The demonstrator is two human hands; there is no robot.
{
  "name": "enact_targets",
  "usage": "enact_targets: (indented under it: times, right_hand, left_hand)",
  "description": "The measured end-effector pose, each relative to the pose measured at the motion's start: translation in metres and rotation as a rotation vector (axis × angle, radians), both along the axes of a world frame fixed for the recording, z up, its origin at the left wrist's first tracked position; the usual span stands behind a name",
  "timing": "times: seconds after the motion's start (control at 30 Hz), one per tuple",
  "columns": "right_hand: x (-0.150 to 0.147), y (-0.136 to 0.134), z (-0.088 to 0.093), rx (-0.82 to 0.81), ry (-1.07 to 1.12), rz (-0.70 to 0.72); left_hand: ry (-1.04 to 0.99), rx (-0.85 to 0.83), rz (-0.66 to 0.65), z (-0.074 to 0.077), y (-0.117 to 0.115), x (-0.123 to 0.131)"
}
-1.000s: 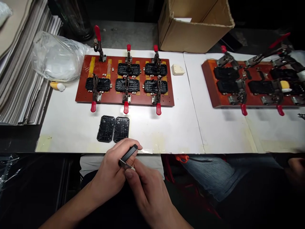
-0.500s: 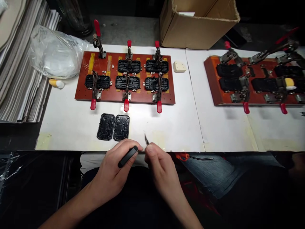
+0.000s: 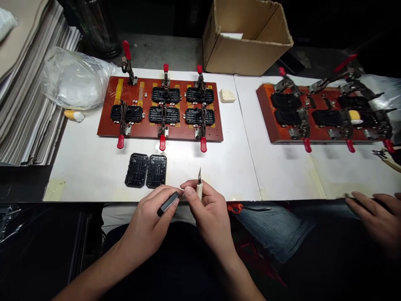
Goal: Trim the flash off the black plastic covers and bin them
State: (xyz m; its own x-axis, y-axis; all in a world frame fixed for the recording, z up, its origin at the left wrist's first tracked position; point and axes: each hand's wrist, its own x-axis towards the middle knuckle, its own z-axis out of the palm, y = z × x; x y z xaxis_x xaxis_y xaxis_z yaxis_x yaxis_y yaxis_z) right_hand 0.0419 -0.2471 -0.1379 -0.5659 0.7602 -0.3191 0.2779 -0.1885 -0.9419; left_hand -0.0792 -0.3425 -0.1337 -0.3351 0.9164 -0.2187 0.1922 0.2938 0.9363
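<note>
In my left hand [image 3: 153, 217] is a small black rectangular plastic part [image 3: 168, 203], gripped between thumb and fingers at the table's front edge. My right hand [image 3: 208, 209] is closed around a craft knife [image 3: 199, 190] with a pale handle; its blade points up and away from me. The fingertips of both hands nearly meet. Just beyond my left hand, two black ribbed plastic plates [image 3: 136, 170] lie side by side on the white table. Behind them stands a red-brown fixture board [image 3: 140, 133], where red-handled toggle clamps [image 3: 162, 142] sit over several black plastic plates [image 3: 166, 95].
A second clamp fixture [image 3: 266, 113] stands at the right, near a co-worker's hand [image 3: 376, 213]. A cardboard box [image 3: 247, 54] is at the back. Stacked sheets [image 3: 34, 104] and a plastic bag [image 3: 75, 79] stand left. A cream block [image 3: 227, 96] sits beside the board.
The knife has turned more upright in my right hand, showing its pale handle, and the fingers have shifted nearer my left. The view has swung right; a co-worker's hand now shows.
</note>
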Motion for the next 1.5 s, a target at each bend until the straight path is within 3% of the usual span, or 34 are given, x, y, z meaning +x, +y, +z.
enact_targets:
  times: [0.17,0.27,0.43,0.5,0.57,0.6,0.67,0.73,0.8,0.9,1.03,1.1,1.2,1.27,1.4,1.5]
  right_hand:
    - [-0.002,-0.004,0.001,0.005,-0.047,0.037]
    - [0.001,-0.002,-0.004,0.111,-0.104,-0.056]
    - [0.023,0.004,-0.026,0.129,-0.123,-0.224]
    - [0.027,-0.002,-0.031,0.132,-0.047,-0.361]
    - [0.026,-0.013,-0.033,0.114,0.022,-0.452]
    - [0.024,-0.018,-0.033,0.074,0.048,-0.427]
    - [0.018,-0.024,-0.031,-0.072,0.080,-0.246]
    - [0.014,-0.022,-0.028,-0.215,0.106,-0.099]
    - [0.014,-0.012,-0.023,-0.223,0.075,-0.110]
    - [0.016,0.005,-0.013,-0.008,-0.033,-0.144]
    - [0.010,0.015,0.002,0.161,-0.032,0.266]
    - [0.007,0.014,0.005,0.188,-0.021,0.359]
    - [0.011,0.009,0.004,0.248,-0.074,0.153]
    - [0.015,0.001,0.003,0.213,-0.119,0.123]
    - [0.014,-0.025,0.007,0.143,-0.180,0.400]
    - [0.008,-0.040,0.011,0.195,-0.251,0.441]
  left_hand:
    - [-0.005,-0.005,-0.003,-0.003,-0.001,0.003]
    - [0.010,-0.013,0.010,-0.004,-0.002,0.005]
    - [0.066,0.020,0.091,-0.003,-0.003,0.002]
    - [-0.022,0.040,0.169,-0.002,0.000,0.001]
    - [-0.238,0.048,0.294,-0.002,0.004,0.002]
    - [-0.376,0.059,0.360,-0.003,0.007,0.003]
    - [-0.616,0.110,0.476,-0.006,0.010,0.005]
    - [-0.707,0.139,0.524,-0.012,0.009,0.007]
    - [-0.651,0.082,0.459,-0.017,0.003,0.005]
    - [-0.494,-0.105,0.198,-0.019,-0.007,0.001]
    - [-0.416,-0.088,-0.011,-0.013,-0.005,-0.001]
    - [-0.402,-0.028,-0.020,-0.011,-0.001,-0.001]
    - [-0.319,-0.014,0.054,-0.010,0.002,-0.003]
    - [-0.227,-0.005,0.122,-0.012,0.001,-0.003]
    - [-0.152,0.034,0.131,-0.015,-0.001,-0.004]
    - [-0.150,0.037,0.108,-0.015,-0.002,-0.005]
